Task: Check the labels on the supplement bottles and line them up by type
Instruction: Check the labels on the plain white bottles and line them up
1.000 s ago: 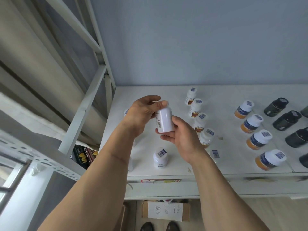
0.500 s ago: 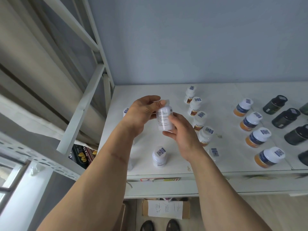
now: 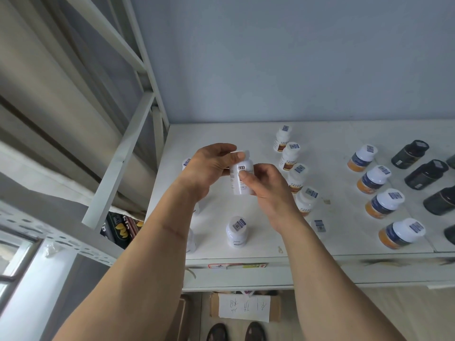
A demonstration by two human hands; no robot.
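Observation:
Both hands hold one small white supplement bottle [image 3: 240,178] upright above the white table [image 3: 332,134]. My left hand [image 3: 209,168] grips its cap and upper side; my right hand [image 3: 266,185] pinches its body, thumb on the label. Behind my right hand runs a line of white bottles with brown labels [image 3: 290,156]. Further right stands a line of white-capped bottles with blue and orange labels [image 3: 376,179], then a line of dark bottles [image 3: 426,174]. A lone white bottle [image 3: 236,231] stands near the front edge.
More white bottles show partly beside my left arm [image 3: 186,163]. A white metal shelf frame [image 3: 123,148] rises at the table's left. Under the table lies a cardboard box with a paper sheet [image 3: 243,307], and two shoes [image 3: 236,332] stand on the floor.
The bottle has been turned in my hands: first its barcode side faced me, now a label with dark print shows. My right thumb has come onto the label.

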